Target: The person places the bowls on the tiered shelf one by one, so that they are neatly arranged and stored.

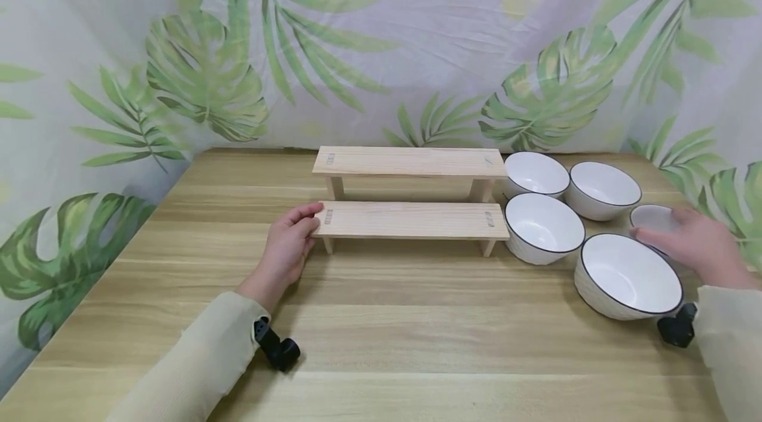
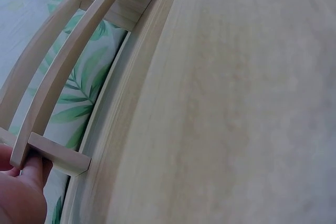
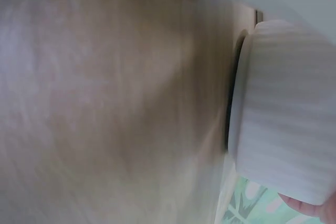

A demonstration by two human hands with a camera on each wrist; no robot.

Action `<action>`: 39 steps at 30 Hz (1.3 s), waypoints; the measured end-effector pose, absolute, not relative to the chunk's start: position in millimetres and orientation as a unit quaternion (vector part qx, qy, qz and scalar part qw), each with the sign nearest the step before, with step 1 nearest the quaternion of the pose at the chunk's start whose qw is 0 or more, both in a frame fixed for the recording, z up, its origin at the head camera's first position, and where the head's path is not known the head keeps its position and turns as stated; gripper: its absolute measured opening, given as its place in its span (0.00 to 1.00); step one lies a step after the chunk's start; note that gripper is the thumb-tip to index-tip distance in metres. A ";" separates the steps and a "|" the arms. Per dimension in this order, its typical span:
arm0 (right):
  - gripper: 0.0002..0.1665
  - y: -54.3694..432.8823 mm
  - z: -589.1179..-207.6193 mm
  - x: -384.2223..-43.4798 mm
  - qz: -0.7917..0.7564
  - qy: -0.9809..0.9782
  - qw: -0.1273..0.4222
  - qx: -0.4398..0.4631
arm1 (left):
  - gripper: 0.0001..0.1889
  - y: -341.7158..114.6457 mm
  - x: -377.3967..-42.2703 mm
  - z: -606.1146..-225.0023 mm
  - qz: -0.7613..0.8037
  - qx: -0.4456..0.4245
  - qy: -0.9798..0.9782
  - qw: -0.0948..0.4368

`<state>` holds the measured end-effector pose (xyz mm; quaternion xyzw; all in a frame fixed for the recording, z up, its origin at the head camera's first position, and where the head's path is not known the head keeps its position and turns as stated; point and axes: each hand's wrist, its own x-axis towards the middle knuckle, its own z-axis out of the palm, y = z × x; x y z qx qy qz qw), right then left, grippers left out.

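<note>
My left hand (image 1: 288, 247) pinches the left end of the lower step of a pale wooden two-step stand (image 1: 411, 218). In the left wrist view the thumb lies under the board (image 2: 65, 59), next to its leg. At the far right, my right hand (image 1: 699, 243) grips a small white bowl (image 1: 649, 217) with a dark rim, covering its right side. A larger white bowl (image 1: 631, 276) stands just in front of that one. The right wrist view shows a white bowl wall (image 3: 286, 103) up close, with fingertips (image 3: 299, 204) at its lower edge.
Between the stand and my right hand are three more white bowls: one at the back (image 1: 536, 174), one right of it (image 1: 604, 190) and one nearer (image 1: 544, 227). They crowd the stand's right end. A leaf-printed cloth (image 1: 417, 45) hangs behind the wooden table (image 1: 387, 342).
</note>
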<state>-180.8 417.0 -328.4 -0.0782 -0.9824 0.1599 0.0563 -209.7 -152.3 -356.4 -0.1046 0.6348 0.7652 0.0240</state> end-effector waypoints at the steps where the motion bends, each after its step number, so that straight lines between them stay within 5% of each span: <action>1: 0.52 417.6 -328.4 -179.9 0.161 -0.982 0.061 -0.077 | 0.21 -152.1 -209.9 -356.1 0.765 -0.104 0.634 0.025; 39: 0.48 398.2 -254.5 -179.2 0.116 -0.990 0.070 -0.042 | 0.22 -153.3 -208.1 -352.4 0.764 -0.094 0.636 0.041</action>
